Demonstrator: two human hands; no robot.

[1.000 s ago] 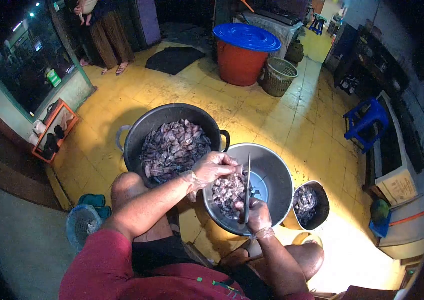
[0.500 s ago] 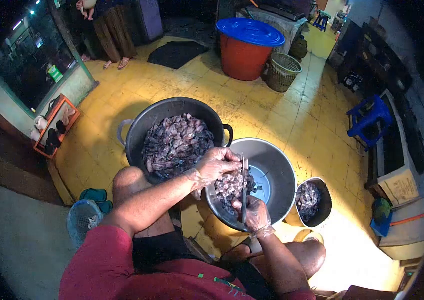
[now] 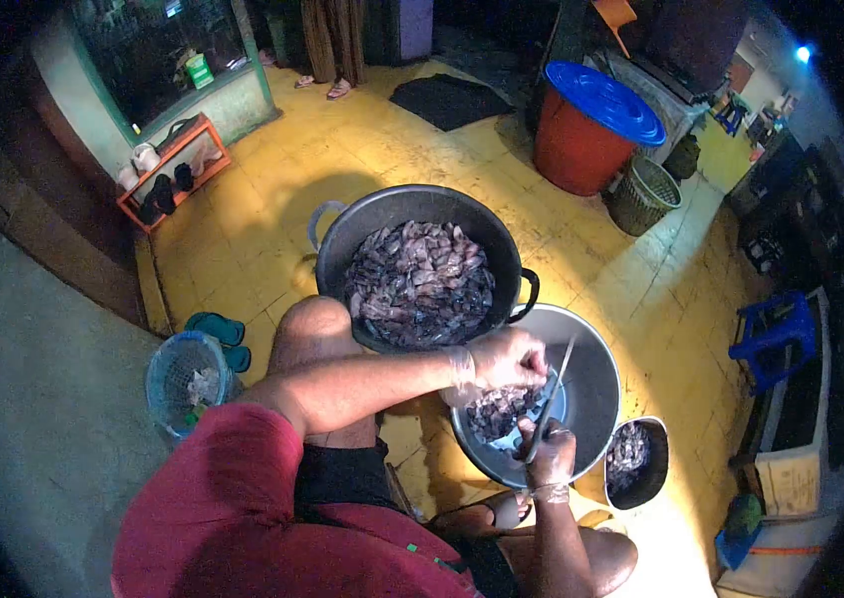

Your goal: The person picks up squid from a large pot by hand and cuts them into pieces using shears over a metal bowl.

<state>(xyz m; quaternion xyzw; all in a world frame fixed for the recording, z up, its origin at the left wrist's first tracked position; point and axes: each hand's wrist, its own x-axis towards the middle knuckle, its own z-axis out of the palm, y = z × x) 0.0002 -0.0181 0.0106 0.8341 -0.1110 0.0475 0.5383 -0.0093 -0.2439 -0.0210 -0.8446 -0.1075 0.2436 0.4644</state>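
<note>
My right hand (image 3: 550, 456), in a clear plastic glove, grips what looks like a pair of scissors (image 3: 554, 391), blades pointing up and away over the grey basin (image 3: 596, 399). Also gloved, my left hand (image 3: 504, 359) is above the basin's left side, fingers curled closed near the blades; whether a piece is in them I cannot make out. Cut pinkish and dark pieces (image 3: 498, 411), looking like squid, lie in the basin's left part. Beyond my left forearm stands a large black tub (image 3: 337, 261) heaped with whole squid-like bodies (image 3: 422, 274).
A small dark container (image 3: 653, 468) with more pieces stands right of the basin. At left are a blue mesh basket (image 3: 165, 384) and green sandals (image 3: 218, 327). Further off are a red bin (image 3: 581, 149) with blue lid, a wicker-like basket (image 3: 646, 199), a blue stool (image 3: 776, 339) and a standing person's legs (image 3: 332, 45).
The view has turned left, shifting everything to the right. My left hand has come away from the blade, which now tilts to the right. The pinched piece no longer shows at the blade.
</note>
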